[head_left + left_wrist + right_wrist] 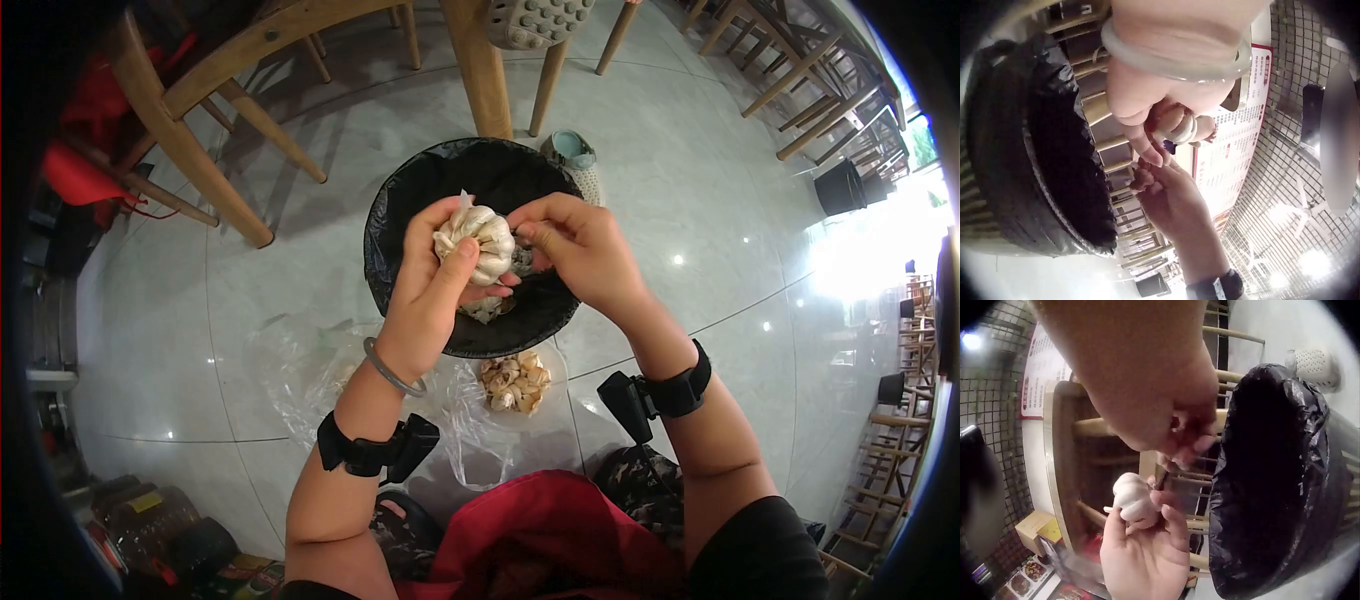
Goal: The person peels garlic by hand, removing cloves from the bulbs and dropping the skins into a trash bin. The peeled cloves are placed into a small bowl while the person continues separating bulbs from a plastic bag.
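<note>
My left hand (425, 290) holds a whole white garlic bulb (485, 240), the thumb lying across its front and the fingers behind. From the right, my right hand (590, 250) meets the edge of the bulb with thumb and forefinger pinched together at its skin. In the right wrist view, a short dark strand shows between those fingertips and the bulb (1135, 497). Both hands are over a round bin (400, 320) lined with a black bag. Pale garlic skins (487, 307) lie inside it, partly hidden by the left hand.
Nearer the person, a pile of garlic (515, 383) sits in a pale round dish, beside a crumpled clear plastic bag (320, 375). A wooden chair (185, 120) stands at upper left. Behind the bin are a table leg (478, 70) and a white perforated basket (590, 185).
</note>
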`<state>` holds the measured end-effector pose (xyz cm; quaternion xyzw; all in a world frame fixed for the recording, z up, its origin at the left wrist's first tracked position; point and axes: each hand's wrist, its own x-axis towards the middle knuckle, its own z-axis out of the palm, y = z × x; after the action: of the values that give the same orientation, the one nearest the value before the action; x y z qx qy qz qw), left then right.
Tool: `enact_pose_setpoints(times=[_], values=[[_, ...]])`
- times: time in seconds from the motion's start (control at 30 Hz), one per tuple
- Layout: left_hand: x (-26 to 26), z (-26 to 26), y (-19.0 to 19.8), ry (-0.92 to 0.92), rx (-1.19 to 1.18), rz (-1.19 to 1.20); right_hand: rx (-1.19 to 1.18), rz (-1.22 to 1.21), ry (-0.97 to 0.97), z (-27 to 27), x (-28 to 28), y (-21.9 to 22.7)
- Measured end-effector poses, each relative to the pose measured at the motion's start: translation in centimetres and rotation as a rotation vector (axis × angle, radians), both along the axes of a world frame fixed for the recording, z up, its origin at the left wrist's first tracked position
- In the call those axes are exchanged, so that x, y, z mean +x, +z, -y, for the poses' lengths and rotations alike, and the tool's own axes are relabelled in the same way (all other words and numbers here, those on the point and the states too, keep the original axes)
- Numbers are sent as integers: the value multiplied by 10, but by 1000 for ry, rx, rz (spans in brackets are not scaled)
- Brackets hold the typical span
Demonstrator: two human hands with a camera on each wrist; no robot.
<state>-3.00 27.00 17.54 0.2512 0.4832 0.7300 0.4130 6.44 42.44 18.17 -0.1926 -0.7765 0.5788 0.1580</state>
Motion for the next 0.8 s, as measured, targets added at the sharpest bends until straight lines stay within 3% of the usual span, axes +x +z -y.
enact_pose_setpoints(times=[0.07, 0.13, 0.2, 0.27, 0.37, 0.53, 0.7, 0.8], values=[[-2, -2, -9, 97, 7, -143, 218, 30, 79, 0, 0, -1], [-5, -3, -12, 131, -25, -218, 250, -128, 32, -1, -5, -14], [-8, -2, -16, 150, -62, -254, 100, -160, 12, 0, -5, -16], [-7, -2, -20, 144, -64, -285, -230, -66, 20, 8, -4, 7], [-6, 1, -20, 86, -136, -390, 83, 119, 119, 13, -3, 12], [-4, 4, -17, -30, -149, -550, -272, -82, 140, 13, -7, -22], [6, 3, -12, -78, -113, -343, -281, -98, 105, 25, -3, -14], [13, 3, -13, -108, -67, -227, -139, -70, 85, 27, 0, -7]])
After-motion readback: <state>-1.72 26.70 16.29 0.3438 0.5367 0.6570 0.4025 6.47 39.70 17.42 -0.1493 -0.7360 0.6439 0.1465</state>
